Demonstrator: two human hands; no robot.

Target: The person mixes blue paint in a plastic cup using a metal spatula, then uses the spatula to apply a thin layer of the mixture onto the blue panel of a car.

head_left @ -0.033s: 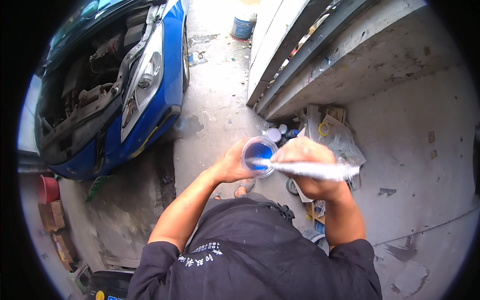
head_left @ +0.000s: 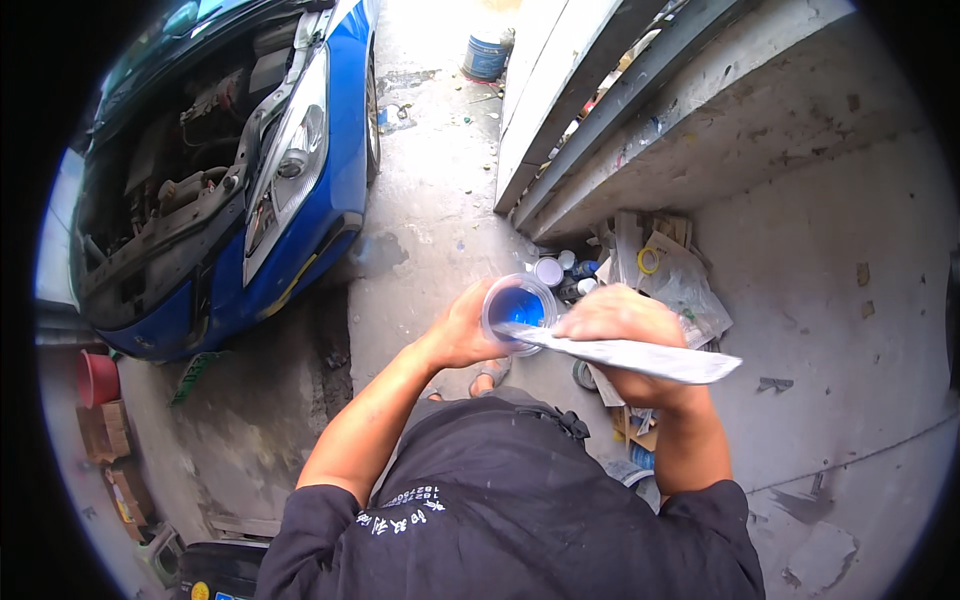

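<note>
A see-through plastic cup [head_left: 541, 288] with bright blue liquid, which looks like paint [head_left: 526, 308], stands in front of my body. My left hand [head_left: 468, 328] is closed around the cup's left side. My right hand [head_left: 625, 320] grips a long, flat, whitish stick [head_left: 650, 356], which widens toward its outer end. The stick's narrow tip reaches over the rim into the cup. Some of the right fingers are hidden behind the stick.
A blue car [head_left: 335, 170] with its engine bay exposed stands at the left. Paint cans [head_left: 547, 271], a yellow tape roll [head_left: 648, 261] and plastic sheeting [head_left: 690, 300] lie near the wall at right. A blue bucket [head_left: 484, 57] stands farther off; a red basin [head_left: 97, 378] is at far left.
The stick's outer end has swung slightly right and toward me, and its tip has shifted a little left in the cup. My left hand and the cup stay in place.
</note>
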